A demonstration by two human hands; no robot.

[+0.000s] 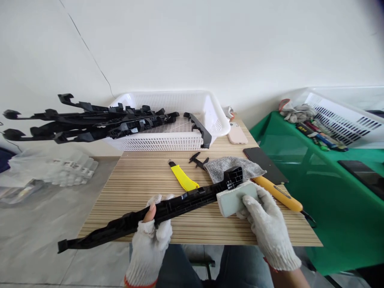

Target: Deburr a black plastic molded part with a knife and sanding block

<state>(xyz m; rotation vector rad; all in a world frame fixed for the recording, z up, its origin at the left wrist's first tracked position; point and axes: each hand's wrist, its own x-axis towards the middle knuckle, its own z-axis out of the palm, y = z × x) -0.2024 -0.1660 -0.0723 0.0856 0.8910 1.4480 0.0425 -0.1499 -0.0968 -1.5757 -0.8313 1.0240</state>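
Note:
My left hand (153, 228), in a white knitted glove with the thumb bare, grips a long black plastic part (177, 206) near its middle. The part slants up to the right above the table, its ribbed end nearest my right hand. My gloved right hand (262, 212) is closed on a flat pale green block (237, 199) with whitish edges, like a sanding block. That block is held right beside the part's right end; whether they touch I cannot tell. Under that end lies a grey cloth (223, 168). Behind the part rests a yellow utility knife (183, 178).
A white basket (168, 142) holds several similar black parts (114, 122) jutting out leftward. On the wooden table (144, 176) are a small black caliper-like piece (198, 161), a yellow-handled corded tool (277, 194), a dark phone (265, 165) and a pink phone (237, 134). A green-covered table (300, 188) stands right.

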